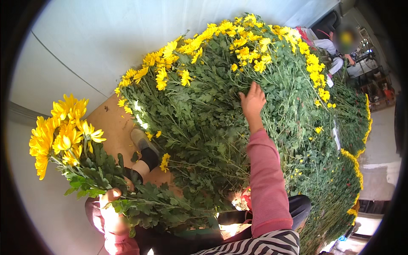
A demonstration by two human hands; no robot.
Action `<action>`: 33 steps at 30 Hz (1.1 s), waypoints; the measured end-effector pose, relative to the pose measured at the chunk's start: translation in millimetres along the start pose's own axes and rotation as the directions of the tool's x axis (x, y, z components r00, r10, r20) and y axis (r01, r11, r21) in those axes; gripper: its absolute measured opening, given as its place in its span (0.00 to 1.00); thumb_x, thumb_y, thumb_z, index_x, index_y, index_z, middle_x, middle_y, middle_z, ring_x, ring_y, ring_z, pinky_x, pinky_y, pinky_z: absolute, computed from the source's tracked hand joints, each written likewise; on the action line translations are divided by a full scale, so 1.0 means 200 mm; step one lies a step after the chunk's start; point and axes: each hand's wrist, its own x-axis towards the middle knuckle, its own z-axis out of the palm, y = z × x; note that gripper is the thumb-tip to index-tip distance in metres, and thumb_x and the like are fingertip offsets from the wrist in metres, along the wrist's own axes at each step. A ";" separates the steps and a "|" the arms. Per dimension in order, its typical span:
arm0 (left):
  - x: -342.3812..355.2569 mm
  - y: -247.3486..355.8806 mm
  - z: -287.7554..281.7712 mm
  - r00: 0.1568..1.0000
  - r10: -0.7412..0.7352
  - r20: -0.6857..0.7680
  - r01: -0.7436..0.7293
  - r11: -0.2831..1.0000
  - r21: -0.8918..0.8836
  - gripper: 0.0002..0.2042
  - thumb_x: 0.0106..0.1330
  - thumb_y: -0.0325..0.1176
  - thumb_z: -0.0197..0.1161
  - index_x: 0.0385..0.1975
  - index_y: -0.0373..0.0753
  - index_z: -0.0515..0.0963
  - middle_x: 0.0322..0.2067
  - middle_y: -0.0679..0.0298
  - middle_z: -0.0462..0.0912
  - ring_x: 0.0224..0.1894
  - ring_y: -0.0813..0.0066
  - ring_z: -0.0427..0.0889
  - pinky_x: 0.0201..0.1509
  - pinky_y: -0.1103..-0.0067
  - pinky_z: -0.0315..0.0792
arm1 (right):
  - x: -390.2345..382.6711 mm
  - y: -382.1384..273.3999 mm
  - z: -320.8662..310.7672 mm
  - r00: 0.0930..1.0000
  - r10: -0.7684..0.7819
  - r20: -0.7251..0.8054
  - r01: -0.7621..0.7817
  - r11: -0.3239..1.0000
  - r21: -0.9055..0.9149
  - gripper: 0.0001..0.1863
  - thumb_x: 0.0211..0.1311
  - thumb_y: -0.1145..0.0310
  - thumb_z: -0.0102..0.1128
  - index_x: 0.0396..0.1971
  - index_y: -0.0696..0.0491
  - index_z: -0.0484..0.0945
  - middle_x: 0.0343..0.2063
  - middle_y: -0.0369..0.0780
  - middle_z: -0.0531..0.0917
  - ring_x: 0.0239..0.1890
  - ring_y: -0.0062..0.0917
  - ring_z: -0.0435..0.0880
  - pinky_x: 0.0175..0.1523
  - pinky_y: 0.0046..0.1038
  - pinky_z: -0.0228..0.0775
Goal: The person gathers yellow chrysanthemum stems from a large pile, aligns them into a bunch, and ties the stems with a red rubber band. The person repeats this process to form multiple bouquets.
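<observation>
My left hand is closed around the leafy stems of a bunch of yellow chrysanthemums at the lower left. The open blooms point up and left, and the stems run back to the right across my lap. Stretched forward, my right hand lies over a large heap of cut chrysanthemums. Its fingers are extended, the thumb stands apart, and I see no stem in it. Leaves lie all around that hand, with a cluster of yellow flowers just beyond the fingertips.
A pale wall rises behind the heap. My shoe rests on the brown floor at the heap's left edge. More flower stems are piled to the right, edged with yellow blooms. Another person sits at the far right.
</observation>
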 end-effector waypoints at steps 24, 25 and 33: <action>-0.07 -0.05 0.07 0.955 -0.047 -0.293 -0.006 0.984 -0.177 0.09 0.55 0.27 0.58 0.35 0.32 0.76 0.29 0.56 0.81 0.29 0.65 0.81 0.34 0.71 0.80 | -0.33 0.37 -0.98 0.993 0.011 0.116 -0.075 0.825 0.560 0.12 0.62 0.64 0.56 0.38 0.56 0.83 0.28 0.45 0.85 0.27 0.26 0.82 0.36 0.27 0.72; -0.08 -0.04 0.07 0.956 -0.071 -0.286 0.011 0.978 -0.209 0.09 0.56 0.26 0.57 0.36 0.32 0.76 0.31 0.56 0.82 0.30 0.64 0.83 0.35 0.70 0.81 | -0.39 0.34 -1.08 0.982 0.034 0.186 -0.135 0.815 0.563 0.12 0.62 0.65 0.57 0.38 0.56 0.83 0.27 0.44 0.85 0.26 0.25 0.82 0.34 0.27 0.72; -0.08 0.00 0.22 0.908 -0.240 -0.344 0.222 0.971 -0.092 0.13 0.57 0.31 0.64 0.43 0.42 0.75 0.34 0.66 0.80 0.33 0.73 0.79 0.35 0.77 0.76 | -0.91 0.36 -1.10 0.993 -0.119 -0.006 0.111 0.902 0.418 0.10 0.56 0.68 0.62 0.37 0.55 0.82 0.32 0.45 0.84 0.32 0.36 0.84 0.38 0.30 0.75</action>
